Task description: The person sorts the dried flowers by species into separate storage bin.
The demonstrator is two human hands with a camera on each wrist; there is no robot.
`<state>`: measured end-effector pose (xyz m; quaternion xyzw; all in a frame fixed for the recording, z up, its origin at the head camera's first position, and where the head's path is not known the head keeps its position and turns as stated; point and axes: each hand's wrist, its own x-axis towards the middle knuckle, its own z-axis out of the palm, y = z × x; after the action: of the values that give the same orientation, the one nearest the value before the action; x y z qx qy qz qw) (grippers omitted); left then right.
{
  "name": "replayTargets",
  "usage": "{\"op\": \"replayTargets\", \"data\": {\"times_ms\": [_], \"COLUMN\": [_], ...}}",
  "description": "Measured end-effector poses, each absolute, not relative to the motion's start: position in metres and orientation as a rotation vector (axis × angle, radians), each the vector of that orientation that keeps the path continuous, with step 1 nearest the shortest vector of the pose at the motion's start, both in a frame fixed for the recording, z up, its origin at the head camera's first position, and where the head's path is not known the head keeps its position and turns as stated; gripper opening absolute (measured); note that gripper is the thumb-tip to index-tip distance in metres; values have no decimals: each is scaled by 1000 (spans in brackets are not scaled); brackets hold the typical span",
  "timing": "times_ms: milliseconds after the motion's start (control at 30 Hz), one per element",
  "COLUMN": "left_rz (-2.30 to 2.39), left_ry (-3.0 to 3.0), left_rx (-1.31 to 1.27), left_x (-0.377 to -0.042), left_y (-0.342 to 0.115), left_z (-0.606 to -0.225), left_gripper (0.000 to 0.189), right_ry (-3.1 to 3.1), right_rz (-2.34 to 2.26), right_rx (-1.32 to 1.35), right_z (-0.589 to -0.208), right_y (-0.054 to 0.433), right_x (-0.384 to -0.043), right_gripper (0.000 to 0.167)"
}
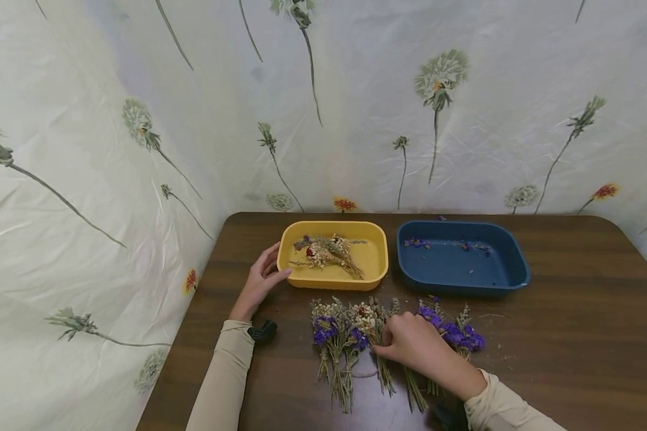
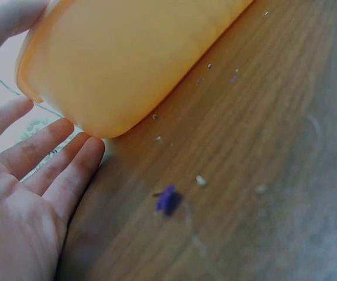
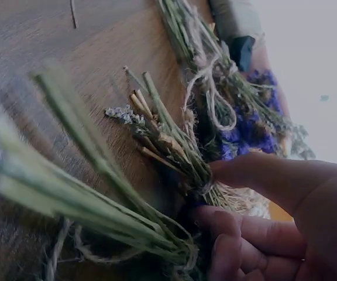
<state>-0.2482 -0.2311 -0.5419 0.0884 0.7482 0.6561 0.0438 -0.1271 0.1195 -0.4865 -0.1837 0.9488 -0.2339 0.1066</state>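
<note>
My left hand (image 1: 261,280) touches the left end of a yellow tray (image 1: 332,285), thumb near the front rim and fingers extended along the side. In that tray lies a small dried-flower bouquet (image 1: 331,251) with cream and dark red blooms. Lower on the table, my right hand (image 1: 417,342) pinches a tied dried-flower bunch (image 3: 171,137) between thumb and fingers, just at its binding. Its stems (image 1: 384,371) point toward me. To the left of it lie purple-flowered bunches (image 1: 335,350) tied with twine; another purple bunch (image 1: 463,336) lies to the right, partly behind the forearm.
A blue tray (image 1: 463,288) stands right of the yellow one, holding loose purple petals and bits. Crumbs and a fallen purple flower (image 2: 168,201) are scattered on the brown wooden table (image 1: 577,335). A floral-patterned sheet (image 1: 356,120) hangs behind the table.
</note>
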Motion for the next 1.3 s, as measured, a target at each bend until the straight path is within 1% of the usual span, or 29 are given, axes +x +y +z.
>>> {"op": "replayTargets", "data": {"times_ms": [167,300,400,500,667,833,1300], "left_rz": [2014,2016,2014,2011,2009,2007,1998], "left_ry": [2293,2295,2294,2294,2294,2304,2319], "left_rx": [284,291,291,281,284,291,275], "left_x": [-248,-248,-248,-248,-249,-249,-249], "left_y": [-231,-231,-232,-232,-232,-232,-231], "left_z": [-543,-543,-543,-543,-544,-544,-544], "left_gripper": [71,70,71,71,70,69,69], "right_ry": [2665,2516,2418,2363,2329,2333,2358], "right_rz": [-881,-1035,-1113,-1169,-1237,-1274,-1314], "right_rx": [-502,-393,-322,-310,-333,-370,-414], "right_z": [-490,-490,-491,-492,-492,-490,-472], "right_y": [129,136,140,143,147,151,159], "right_x": [-134,-138,-140,-141,-142,-146,-150], "right_gripper": [24,20,21,23,26,26,25]}}
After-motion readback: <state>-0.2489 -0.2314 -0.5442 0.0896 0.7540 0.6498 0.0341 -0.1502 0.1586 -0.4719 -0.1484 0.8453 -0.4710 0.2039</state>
